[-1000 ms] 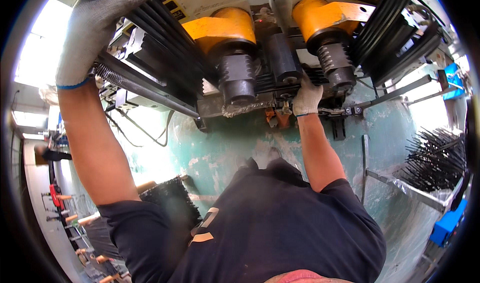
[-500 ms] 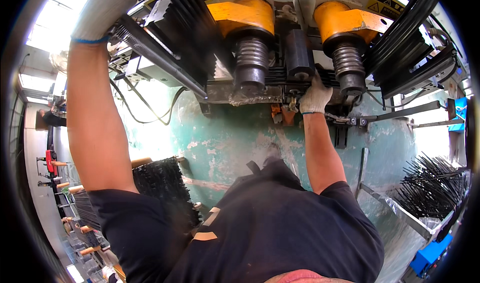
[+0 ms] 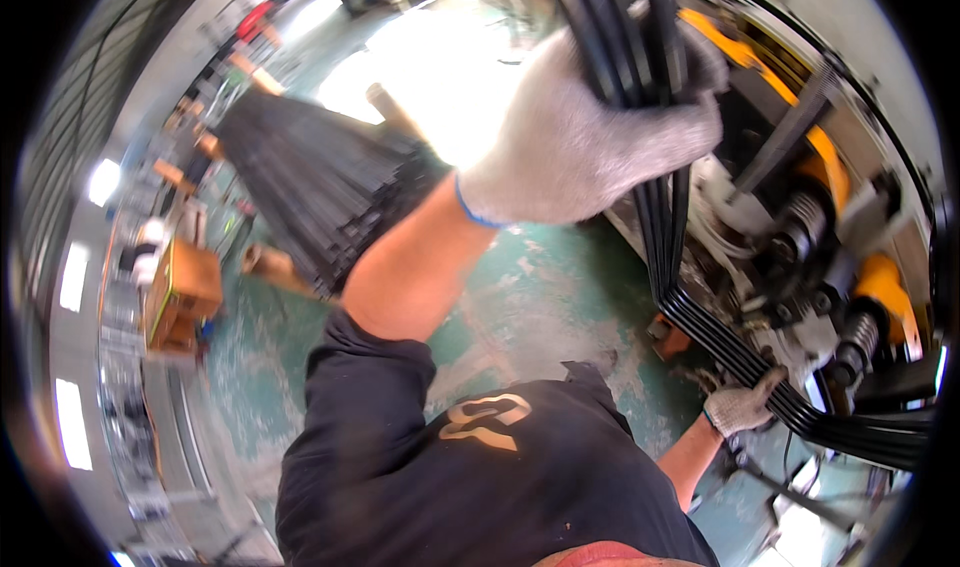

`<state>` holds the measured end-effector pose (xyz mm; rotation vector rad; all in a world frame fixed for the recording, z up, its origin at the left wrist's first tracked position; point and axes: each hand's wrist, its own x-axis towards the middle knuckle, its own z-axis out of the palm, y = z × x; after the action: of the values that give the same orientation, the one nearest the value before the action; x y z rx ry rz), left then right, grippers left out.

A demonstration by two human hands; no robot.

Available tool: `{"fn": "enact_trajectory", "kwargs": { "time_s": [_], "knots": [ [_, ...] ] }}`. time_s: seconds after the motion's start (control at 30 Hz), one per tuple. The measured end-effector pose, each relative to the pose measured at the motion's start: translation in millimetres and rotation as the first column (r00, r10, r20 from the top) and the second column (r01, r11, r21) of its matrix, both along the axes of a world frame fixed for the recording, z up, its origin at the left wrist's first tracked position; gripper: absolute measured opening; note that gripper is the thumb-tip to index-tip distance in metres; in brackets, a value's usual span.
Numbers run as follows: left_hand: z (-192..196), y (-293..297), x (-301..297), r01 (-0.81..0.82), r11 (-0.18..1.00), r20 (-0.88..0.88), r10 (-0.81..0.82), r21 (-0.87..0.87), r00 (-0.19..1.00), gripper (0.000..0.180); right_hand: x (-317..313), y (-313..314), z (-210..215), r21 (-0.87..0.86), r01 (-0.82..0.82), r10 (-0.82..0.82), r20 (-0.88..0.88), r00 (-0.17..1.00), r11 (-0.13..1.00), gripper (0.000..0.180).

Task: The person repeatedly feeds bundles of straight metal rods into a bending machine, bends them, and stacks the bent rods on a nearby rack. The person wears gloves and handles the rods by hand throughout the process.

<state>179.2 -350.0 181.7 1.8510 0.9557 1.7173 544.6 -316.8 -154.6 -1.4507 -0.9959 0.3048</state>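
Observation:
A bundle of several thin black metal rods (image 3: pixel 715 339), bent into angled shapes, runs from the top of the view down past the machine to the right edge. My left hand (image 3: pixel 600 132), in a whitish knit glove with a blue cuff, is wrapped round the upper stretch of the bundle, close to the camera. Lower down at the right, my gloved right hand (image 3: pixel 745 407) grips the same rods near a bend, its thumb over them. The rods' far ends run out of view.
Behind the rods stands a machine with orange arms (image 3: pixel 885 292) and steel springs (image 3: pixel 800 222). At the left, a stack of straight black rods (image 3: pixel 310 172) rests on a rack with cardboard-coloured rollers (image 3: pixel 275 267). A wooden cabinet (image 3: pixel 185 287) stands farther left on the green worn floor (image 3: pixel 540 277).
My view has swung left, so the machine is now at the right. The bent rods are in front of the machine, held in both hands; my right hand has left the machine's centre.

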Motion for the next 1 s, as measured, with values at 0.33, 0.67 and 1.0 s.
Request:
{"fn": "enact_trajectory", "kwargs": {
  "time_s": [0.33, 0.67, 1.0],
  "knots": [
    [-109, -327, -83, -0.661, 0.704, 0.557, 0.669, -0.260, 0.493, 0.018, -143, -18, 26, 0.020, -0.593, 0.544, 0.373, 0.752, 0.805, 0.047],
    [-155, -577, 14, -0.915, 0.051, 0.638, 0.733, -0.401, -0.239, 0.022, -362, -161, 76, 0.196, -0.978, 0.961, -0.277, 0.017, 0.074, 0.036],
    [-136, -766, 75, -0.914, -0.284, 0.791, 0.466, -0.291, -0.397, 0.022, -471, -406, 184, 0.281, -0.897, 0.933, -0.011, -0.359, -0.342, 0.035]
  ]
}}
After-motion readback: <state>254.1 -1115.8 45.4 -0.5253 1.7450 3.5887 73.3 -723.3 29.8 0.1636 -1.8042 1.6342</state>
